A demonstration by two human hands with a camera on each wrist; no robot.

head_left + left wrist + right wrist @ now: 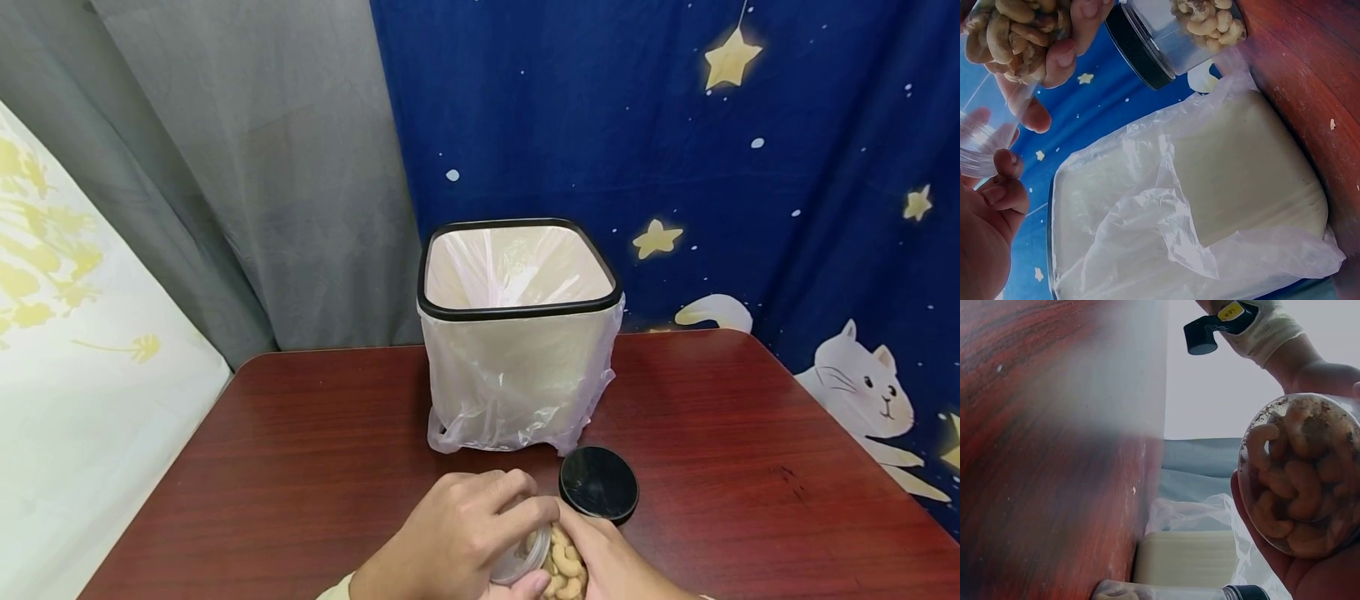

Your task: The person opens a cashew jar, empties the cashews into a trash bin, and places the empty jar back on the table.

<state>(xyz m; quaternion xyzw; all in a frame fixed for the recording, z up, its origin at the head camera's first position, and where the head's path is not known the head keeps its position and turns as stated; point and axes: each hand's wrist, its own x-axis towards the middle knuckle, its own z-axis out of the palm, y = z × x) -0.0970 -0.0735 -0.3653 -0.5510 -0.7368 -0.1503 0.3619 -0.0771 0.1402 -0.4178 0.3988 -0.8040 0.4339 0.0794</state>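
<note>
A clear plastic jar of cashews (564,568) is tipped on its side between both hands, its round mouth turned left in the head view. My right hand (618,562) grips the jar's body near the base; the cashews (1300,481) show through the bottom in the right wrist view. My left hand (465,529) curls its fingers over the mouth end, thumb below; in the left wrist view its fingers (1007,200) are right at the threaded rim (979,159). Just beyond the right hand stands a second jar of cashews (1216,28) with a black lid (598,483).
A cream bin (517,367) with a black rim and a pinkish plastic liner stands at the back middle of the dark red table (322,450). Small crumbs (1332,124) lie on the tabletop. Grey and blue star-patterned curtains (562,108) hang behind.
</note>
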